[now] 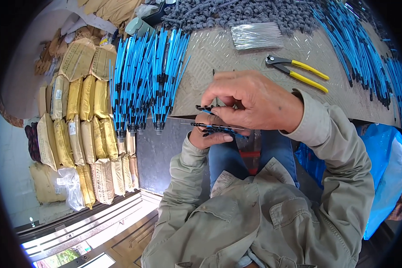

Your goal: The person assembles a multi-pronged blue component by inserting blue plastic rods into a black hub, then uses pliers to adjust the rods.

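Note:
Over my lap, at the near edge of the worktable, my left hand is closed round a small bundle of thin blue-and-black rods. A fine bright wire appears to lie along that bundle. Just above it, my right hand is bent over with thumb and fingers pinched together. Small black rod ends show at its fingertips; the rest of what it grips is hidden behind the fingers. On the table to the right lie end-cutting pincers with yellow handles. Beyond my hands sits a stack of cut silvery wires.
Blue rods with black parts stand bunched at the table's left edge, and more blue rods lie at the right. Grey plastic fittings are heaped at the back. Filled sacks are stacked at left; blue plastic sheeting hangs at right.

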{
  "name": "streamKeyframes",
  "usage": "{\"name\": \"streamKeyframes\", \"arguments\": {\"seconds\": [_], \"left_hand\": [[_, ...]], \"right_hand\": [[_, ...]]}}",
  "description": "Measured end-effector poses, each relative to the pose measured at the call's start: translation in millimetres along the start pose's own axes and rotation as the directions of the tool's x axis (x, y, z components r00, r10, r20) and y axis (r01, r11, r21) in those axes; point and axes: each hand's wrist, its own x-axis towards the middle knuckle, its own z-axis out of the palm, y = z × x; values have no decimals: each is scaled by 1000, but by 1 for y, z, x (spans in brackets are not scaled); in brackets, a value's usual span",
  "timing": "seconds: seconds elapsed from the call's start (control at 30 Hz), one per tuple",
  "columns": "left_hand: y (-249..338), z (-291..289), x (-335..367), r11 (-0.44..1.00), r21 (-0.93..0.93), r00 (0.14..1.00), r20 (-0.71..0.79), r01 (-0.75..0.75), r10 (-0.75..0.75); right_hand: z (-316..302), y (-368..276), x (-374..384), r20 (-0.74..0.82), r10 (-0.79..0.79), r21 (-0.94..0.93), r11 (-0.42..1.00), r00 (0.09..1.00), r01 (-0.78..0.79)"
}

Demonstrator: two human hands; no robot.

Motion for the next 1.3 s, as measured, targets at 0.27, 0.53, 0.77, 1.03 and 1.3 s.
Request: {"name": "streamKeyframes", "arguments": {"seconds": [0.27, 0.53, 0.77, 1.03, 1.3], "left_hand": [[-10, -7, -7, 976, 129, 977, -99, -176, 189], [-5, -7, -1, 877, 431, 974, 12, -211, 228], [1, 13, 3, 959, 274, 986, -128, -71, 110], [6, 13, 10, 948, 312, 998, -16, -58, 66], [15, 12, 12, 914, 402, 998, 42, -50, 36]], "right_hand": [[7, 1, -2, -54, -38, -43, 998, 998, 36], [7, 1, -4, -109, -66, -91, 994, 992, 56], [-36, -20, -38, -49, 107, -294, 949, 993, -117], [-34, -27, -45, -63, 255, -282, 923, 965, -263], [-6, 43, -94, -12, 278, -496, 832, 960, -247]]}}
